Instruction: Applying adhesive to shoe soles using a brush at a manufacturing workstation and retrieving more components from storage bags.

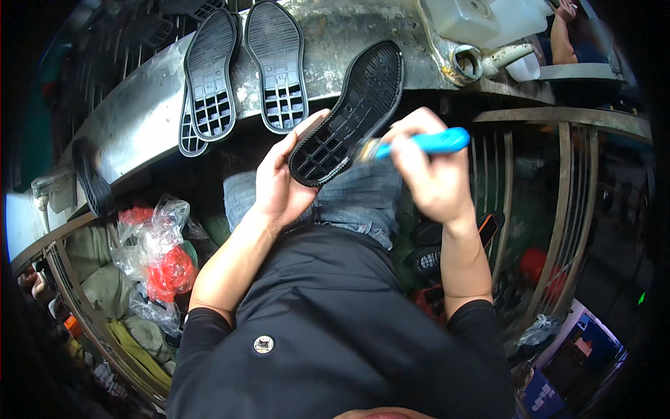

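Observation:
My left hand (285, 183) is closed around the heel end of a black shoe sole (356, 101), its gridded inner side facing up and its toe pointing to the upper right. In my right hand (434, 174) is a brush (436, 141) with a blue handle. Its bristles, blurred, are at the sole's right edge near the heel; whether they touch cannot be made out. Beyond my left hand, another black sole (276, 59) lies on the metal bench (150, 119), and to its left two more soles (211, 77) are stacked, overlapping.
A whitish plastic container (464, 17) and a stained pot (466, 61) stand at the bench's far right. Red and clear plastic bags (164, 258) lie at left. Metal rails (558, 202) flank me on the right. Another person's arm (560, 38) shows at upper right.

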Demonstrator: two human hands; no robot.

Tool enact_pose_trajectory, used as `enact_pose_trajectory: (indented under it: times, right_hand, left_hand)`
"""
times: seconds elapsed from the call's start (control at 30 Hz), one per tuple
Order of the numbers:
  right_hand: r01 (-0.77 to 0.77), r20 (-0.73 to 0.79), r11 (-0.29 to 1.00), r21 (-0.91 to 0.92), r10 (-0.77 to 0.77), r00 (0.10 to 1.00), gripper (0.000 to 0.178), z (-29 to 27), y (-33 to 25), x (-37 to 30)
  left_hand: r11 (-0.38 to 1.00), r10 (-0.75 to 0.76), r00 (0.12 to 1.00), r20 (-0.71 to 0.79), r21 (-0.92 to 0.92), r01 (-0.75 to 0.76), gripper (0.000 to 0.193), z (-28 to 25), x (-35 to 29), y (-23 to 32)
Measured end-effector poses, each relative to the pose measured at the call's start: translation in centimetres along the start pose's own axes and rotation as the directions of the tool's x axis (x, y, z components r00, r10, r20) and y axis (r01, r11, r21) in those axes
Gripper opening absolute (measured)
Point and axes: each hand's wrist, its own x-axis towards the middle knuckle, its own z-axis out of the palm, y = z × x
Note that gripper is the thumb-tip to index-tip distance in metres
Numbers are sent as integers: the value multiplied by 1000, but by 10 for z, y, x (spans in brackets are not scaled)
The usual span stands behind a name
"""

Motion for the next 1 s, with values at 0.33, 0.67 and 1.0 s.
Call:
enact_pose_trajectory:
  times: [0.33, 0.67, 1.0]
  right_hand:
    - [281, -564, 923, -264, -384, 731, 18, 28, 101, 65]
    - [121, -379, 701, -703, -513, 770, 34, 33, 144, 98]
    - [114, -411, 726, -678, -503, 761, 31, 32, 144, 100]
  left_hand:
    - [897, 238, 971, 26, 377, -230, 60, 64, 106, 82]
    - [917, 220, 975, -13, 343, -202, 55, 101, 330, 115]
    - [639, 247, 969, 24, 748, -182, 78, 96, 367, 85]
